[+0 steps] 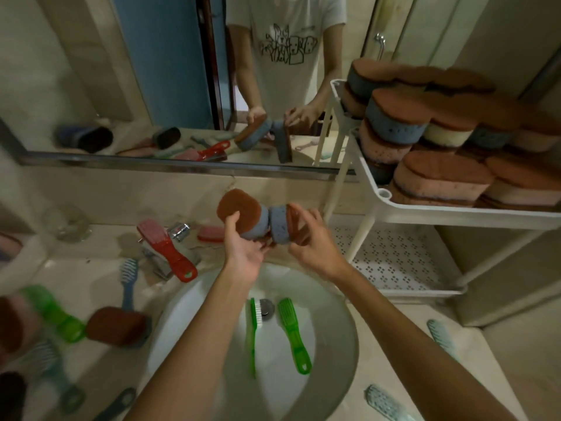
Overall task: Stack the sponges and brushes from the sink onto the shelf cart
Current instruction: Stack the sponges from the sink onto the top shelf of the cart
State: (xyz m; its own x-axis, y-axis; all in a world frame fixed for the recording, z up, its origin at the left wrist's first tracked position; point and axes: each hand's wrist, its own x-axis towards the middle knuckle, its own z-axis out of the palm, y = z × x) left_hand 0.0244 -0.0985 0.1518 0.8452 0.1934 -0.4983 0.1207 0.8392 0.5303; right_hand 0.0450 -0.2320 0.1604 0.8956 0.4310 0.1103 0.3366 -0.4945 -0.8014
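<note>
Gripping left sponge point(243, 212) in left hand point(243, 252), right sponge point(280, 224) in right hand point(312, 244), sponges touching, above sink point(331, 329).

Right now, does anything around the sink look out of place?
Yes. A red brush rests on the chrome tap, and two green brushes lie in the sink basin. Other brushes litter the counter. The left hand and right hand each grip a blue sponge.

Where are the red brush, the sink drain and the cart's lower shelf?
red brush point(170, 253), head view, middle of its handle.
sink drain point(268, 308), head view, its metal plug.
lower shelf point(394, 258), head view, its perforated floor.
</note>
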